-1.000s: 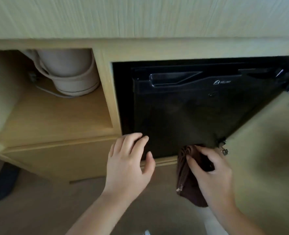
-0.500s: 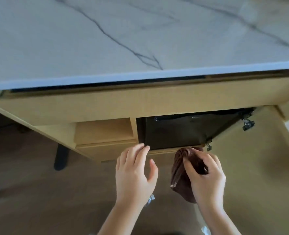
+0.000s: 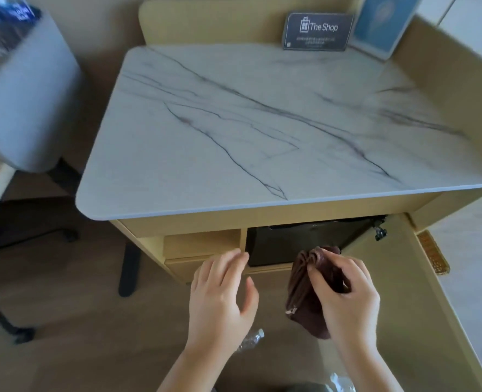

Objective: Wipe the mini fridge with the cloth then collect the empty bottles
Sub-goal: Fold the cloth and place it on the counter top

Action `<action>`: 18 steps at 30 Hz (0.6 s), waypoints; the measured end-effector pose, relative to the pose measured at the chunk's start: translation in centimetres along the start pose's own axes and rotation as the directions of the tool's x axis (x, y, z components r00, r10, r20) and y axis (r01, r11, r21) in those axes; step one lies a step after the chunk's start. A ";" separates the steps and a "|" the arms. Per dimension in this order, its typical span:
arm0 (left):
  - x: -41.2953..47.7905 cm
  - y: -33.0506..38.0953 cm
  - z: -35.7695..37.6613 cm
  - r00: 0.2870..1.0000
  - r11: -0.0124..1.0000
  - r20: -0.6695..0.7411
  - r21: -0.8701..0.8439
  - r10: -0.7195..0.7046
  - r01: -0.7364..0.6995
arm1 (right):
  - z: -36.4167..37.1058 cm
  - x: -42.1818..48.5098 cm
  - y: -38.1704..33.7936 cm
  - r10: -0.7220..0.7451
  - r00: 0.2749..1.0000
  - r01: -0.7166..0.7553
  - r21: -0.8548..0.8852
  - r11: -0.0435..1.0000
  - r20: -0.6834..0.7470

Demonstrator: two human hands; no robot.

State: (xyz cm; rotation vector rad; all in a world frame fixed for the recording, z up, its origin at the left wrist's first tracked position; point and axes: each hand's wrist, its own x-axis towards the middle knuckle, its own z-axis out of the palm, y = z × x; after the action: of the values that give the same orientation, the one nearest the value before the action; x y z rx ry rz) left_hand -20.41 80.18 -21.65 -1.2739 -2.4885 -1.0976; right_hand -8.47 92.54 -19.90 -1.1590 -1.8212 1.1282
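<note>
— Head camera looks down. What do the fingers do?

— On the right hand (image 3: 347,295), the fingers (image 3: 323,271) and thumb pinch the top of a brown cloth (image 3: 309,304). The cloth is bunched up and hangs down from the pinch. It has a little tag at its low left edge.

— And the other one?

— The left hand (image 3: 222,295) holds nothing. Its fingers (image 3: 228,258) lie close together and point up at the cabinet, and the thumb sticks out to the side.

— Where is the fridge?

— The black mini fridge (image 3: 299,239) sits in the hole under the marble top (image 3: 262,123). Only a dark strip of it shows. The cloth's top edge is right in front of its low part, but I cannot tell if they touch. The wooden cabinet door (image 3: 409,292) hangs wide open on the right.

— Any bottles?

— Yes. A clear squashed bottle (image 3: 251,339) with a white cap lies on the floor (image 3: 78,335), partly hidden behind the left wrist. More crinkly clear plastic (image 3: 343,383) shows at the bottom edge; it is too blurry to name.

— What else?

— A dark sign (image 3: 317,31) that says "The Shop" stands at the back of the top, with a blue card (image 3: 381,21) beside it. A grey chair (image 3: 27,108) stands off to the left
</note>
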 end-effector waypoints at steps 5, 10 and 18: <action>1.4 -1.4 -5.9 0.997 0.996 -0.004 -0.028 0.083 -0.083 | 0.0 -2.0 -6.1 -0.022 1.000 0.022 0.019 1.000 -0.002; 2.0 -3.5 -10.0 0.986 0.986 0.051 -0.041 0.161 -0.159 | 1.0 -3.2 -9.1 -0.018 0.996 0.020 0.022 1.000 -0.082; 5.1 -4.0 -11.2 0.996 0.996 0.020 -0.023 0.090 -0.089 | 1.2 0.4 -12.4 -0.015 0.999 0.018 0.067 0.998 -0.041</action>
State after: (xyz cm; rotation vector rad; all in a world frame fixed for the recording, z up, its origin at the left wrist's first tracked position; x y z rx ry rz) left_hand -28.85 74.61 -13.56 -1.3954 -2.4145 -1.0986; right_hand -13.73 89.78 -8.91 -1.1178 -1.7460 1.1403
